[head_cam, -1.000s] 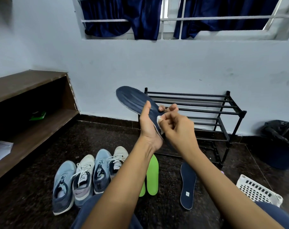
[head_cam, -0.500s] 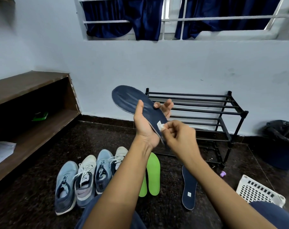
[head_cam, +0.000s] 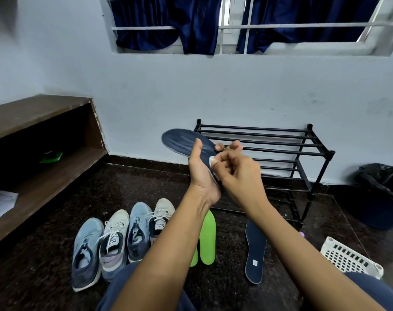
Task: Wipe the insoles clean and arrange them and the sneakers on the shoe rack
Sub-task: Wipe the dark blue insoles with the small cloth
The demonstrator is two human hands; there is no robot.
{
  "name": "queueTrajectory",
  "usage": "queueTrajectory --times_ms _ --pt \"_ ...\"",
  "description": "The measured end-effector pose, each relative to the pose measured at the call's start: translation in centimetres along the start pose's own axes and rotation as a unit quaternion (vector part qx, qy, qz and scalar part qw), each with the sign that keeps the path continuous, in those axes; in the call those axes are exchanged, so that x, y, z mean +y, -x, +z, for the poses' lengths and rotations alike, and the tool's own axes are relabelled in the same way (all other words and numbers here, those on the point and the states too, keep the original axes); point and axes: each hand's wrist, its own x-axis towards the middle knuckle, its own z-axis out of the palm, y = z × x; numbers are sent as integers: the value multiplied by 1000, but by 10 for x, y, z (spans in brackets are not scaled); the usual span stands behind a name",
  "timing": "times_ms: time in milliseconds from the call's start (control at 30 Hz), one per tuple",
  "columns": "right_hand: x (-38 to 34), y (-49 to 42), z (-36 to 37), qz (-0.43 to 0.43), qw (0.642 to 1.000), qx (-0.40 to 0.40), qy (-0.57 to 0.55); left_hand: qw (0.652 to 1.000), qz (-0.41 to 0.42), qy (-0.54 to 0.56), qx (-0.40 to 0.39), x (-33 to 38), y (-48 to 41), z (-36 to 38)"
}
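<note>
Navy foam insole, gripped in left hand, undergoes wiping by right hand pinching white wad (likely next: placement on black metal shoe rack).

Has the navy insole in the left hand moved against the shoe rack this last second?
Yes, slightly downward. The toe of the navy insole stood above the top corner of the shoe rack before; now it lies below it.

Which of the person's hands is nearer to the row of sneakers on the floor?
Left. The left hand, holding the raised navy insole, is above and right of the sneakers; the right hand, pinching a white wipe, is farther right.
</note>
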Motion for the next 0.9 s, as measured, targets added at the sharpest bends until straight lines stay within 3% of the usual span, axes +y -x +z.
queueTrajectory --times_ms 133,267,467,567,667,767,900 --pt "11 -4 -11 13 999 19 35 1000 -2 20 -15 5 4 2" --pt "2 8 -4 20 999 -34 11 999 26 17 -10 12 3 1" --pt "4 -4 -9 -31 998 31 46 1000 5 -1 -22 -1 3 7" --pt "12 0 -12 3 996 0 84 998 49 12 -32 10 6 7" --pt "2 7 -6 8 999 -39 23 999 49 -3 -9 12 5 6" --pt "-6 2 -4 -22 1000 -12 8 1000 12 -20 7 2 5 8" --pt "6 -2 -9 -2 999 8 53 999 28 10 -13 2 5 9"
